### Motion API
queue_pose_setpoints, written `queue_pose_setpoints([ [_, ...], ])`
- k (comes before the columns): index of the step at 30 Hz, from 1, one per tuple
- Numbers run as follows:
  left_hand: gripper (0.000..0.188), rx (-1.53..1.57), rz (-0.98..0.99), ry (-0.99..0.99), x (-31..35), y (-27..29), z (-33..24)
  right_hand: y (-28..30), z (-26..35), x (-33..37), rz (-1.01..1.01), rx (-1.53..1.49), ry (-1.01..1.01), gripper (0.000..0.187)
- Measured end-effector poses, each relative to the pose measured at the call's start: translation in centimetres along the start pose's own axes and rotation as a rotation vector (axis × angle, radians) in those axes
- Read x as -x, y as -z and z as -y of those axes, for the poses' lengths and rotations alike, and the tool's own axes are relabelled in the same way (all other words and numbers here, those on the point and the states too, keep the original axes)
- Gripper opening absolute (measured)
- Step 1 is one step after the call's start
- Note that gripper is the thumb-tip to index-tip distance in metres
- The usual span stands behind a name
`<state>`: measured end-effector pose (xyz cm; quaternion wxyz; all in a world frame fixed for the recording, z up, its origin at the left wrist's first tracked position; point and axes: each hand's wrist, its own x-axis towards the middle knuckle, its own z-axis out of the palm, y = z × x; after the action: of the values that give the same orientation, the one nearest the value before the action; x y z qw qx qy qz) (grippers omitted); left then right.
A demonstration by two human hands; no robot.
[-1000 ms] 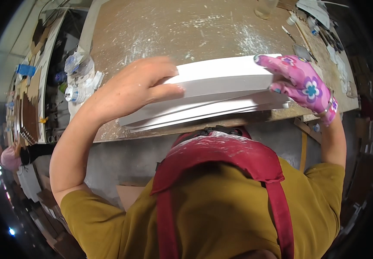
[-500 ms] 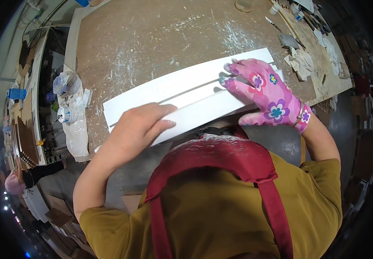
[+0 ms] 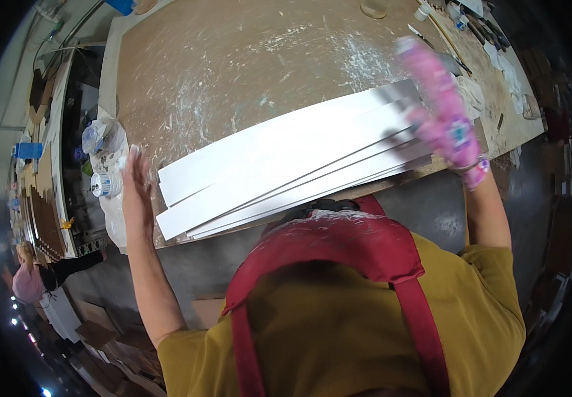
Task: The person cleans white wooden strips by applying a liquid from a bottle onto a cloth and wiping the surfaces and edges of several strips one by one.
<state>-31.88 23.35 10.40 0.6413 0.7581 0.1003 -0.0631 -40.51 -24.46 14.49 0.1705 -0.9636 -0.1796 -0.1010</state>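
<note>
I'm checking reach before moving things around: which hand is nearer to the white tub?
Left. The left hand is just right of the white tub; contact is unclear. The gloved right hand is across the table, by the white boards' right end.

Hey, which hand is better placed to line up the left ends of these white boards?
Your left hand, I'd say: it is open beside those ends of the white boards, while your gloved right hand, blurred, is at their other end.
</note>
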Motion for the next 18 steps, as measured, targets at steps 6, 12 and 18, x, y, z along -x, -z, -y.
queue_pose_setpoints([
  [6, 0.061, 0.424, -0.011, 0.469, 3.5, -1.9, 8.3, -6.4, -9.7, 12.7, -0.262, -1.094, -0.684, 0.064],
  [12, 0.059, 0.498, 0.013, 0.499, 4.6, -2.0, 10.5, -6.8, -5.1, 12.7, -0.121, -0.74, -0.476, 0.074],
  [18, 0.058, 0.531, 0.024, 0.502, 4.7, -2.9, 10.7, -7.3, -3.5, 11.4, -0.22, -1.551, -0.438, 0.091],
])
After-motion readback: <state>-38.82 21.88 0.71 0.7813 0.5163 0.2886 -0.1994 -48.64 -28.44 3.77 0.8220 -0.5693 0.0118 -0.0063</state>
